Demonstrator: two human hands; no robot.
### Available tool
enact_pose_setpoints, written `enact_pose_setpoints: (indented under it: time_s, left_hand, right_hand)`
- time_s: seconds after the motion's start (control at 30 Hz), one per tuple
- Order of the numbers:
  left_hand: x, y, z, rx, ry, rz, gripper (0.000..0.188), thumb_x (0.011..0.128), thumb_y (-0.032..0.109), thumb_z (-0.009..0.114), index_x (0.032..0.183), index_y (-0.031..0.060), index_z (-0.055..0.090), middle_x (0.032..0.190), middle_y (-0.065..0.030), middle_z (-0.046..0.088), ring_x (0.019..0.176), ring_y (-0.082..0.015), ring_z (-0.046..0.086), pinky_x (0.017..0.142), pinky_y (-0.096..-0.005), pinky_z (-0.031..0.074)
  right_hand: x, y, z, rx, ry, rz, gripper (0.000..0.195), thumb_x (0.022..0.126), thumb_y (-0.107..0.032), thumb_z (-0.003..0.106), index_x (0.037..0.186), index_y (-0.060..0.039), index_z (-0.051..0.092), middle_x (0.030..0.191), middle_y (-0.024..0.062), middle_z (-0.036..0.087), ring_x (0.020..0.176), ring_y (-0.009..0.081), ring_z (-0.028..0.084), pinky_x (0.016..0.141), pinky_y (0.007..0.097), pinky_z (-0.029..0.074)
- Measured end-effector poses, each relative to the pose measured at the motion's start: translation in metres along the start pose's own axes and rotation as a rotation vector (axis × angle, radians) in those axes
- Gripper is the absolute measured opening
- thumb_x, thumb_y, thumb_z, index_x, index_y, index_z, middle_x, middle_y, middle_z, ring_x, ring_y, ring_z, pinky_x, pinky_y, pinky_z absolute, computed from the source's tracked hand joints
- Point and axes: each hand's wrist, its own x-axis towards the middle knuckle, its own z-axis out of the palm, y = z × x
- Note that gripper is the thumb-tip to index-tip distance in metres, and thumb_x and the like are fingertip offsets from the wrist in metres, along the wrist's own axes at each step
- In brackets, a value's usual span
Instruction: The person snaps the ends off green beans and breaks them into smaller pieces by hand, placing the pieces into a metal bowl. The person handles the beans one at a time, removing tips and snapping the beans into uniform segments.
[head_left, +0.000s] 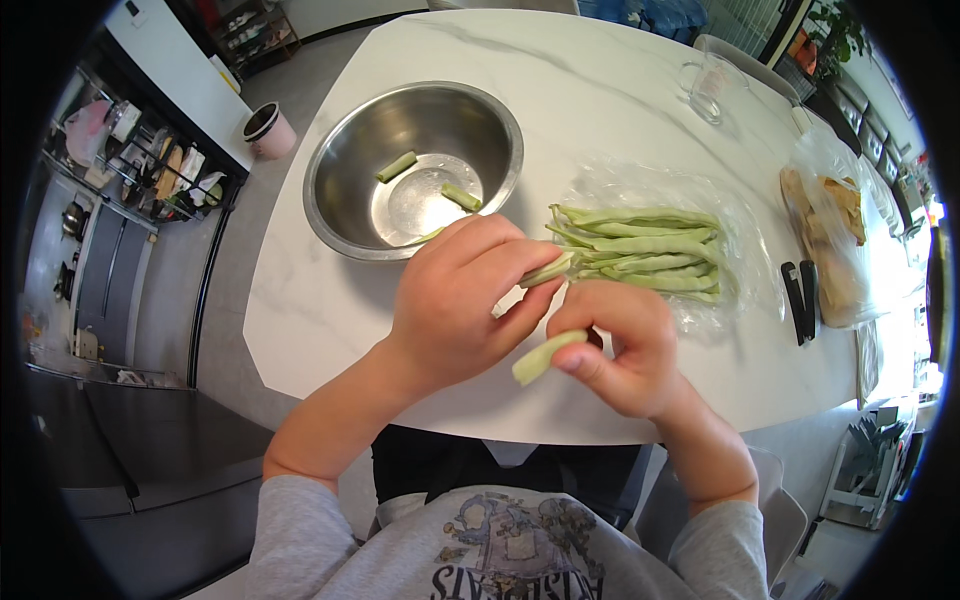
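Note:
My left hand (465, 296) is beside the near rim of a stainless steel bowl (322, 202), with a piece of green bean (549, 270) pinched between thumb and fingers. Lower and to the right, my right hand (626, 349) grips another bean piece (541, 360) between thumb and bent forefinger. Several cut bean pieces (397, 166) lie inside the bowl, one partly hidden by my left hand. Beyond my right hand, a bunch of long flat green beans (660, 244) rests on a clear plastic bag (742, 270).
The marble-patterned table (585, 67) also holds a clear glass pitcher (706, 94), a black-handled tool (800, 304) and a plastic bag with brown contents (840, 262) at the right. A pink bin (271, 135) stands on the floor beyond the table's left edge.

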Motion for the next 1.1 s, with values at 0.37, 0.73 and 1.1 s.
enact_pose_setpoints:
  time_s: [0.37, 0.73, 1.1]
  left_hand:
    - [0.016, -0.025, -0.042, 0.224, 0.200, -0.205, 0.041, 0.079, -0.011, 0.056, 0.115, -0.0015, 0.073, 0.120, -0.0126, 0.061, 0.111, -0.0244, 0.060, 0.097, -0.0323, 0.048]
    - [0.012, -0.023, -0.035, 0.049, 0.431, -0.006, 0.035, 0.081, -0.010, 0.057, 0.108, 0.0018, 0.075, 0.123, -0.0165, 0.060, 0.112, -0.0280, 0.059, 0.097, -0.0365, 0.048]
    - [0.013, -0.010, -0.022, -0.130, -0.004, 0.258, 0.034, 0.067, -0.006, 0.070, 0.097, 0.0081, 0.075, 0.092, -0.0056, 0.069, 0.068, -0.0188, 0.065, 0.055, -0.0294, 0.049]
  right_hand:
    - [0.003, 0.009, 0.007, 0.079, 0.280, 0.088, 0.017, 0.089, -0.003, 0.075, 0.105, 0.0003, 0.069, 0.092, 0.0034, 0.067, 0.074, 0.0071, 0.060, 0.064, 0.0214, 0.047]
    - [0.103, -0.002, -0.029, -0.332, 0.282, -0.115, 0.056, 0.087, -0.001, 0.072, 0.140, -0.0132, 0.060, 0.112, 0.0059, 0.072, 0.094, 0.0159, 0.068, 0.077, 0.0302, 0.056]
    - [-0.003, -0.001, -0.084, -0.636, 0.159, 0.376, 0.020, 0.086, -0.002, 0.072, 0.106, -0.0023, 0.073, 0.102, 0.0089, 0.073, 0.093, 0.0249, 0.068, 0.081, 0.0344, 0.055]
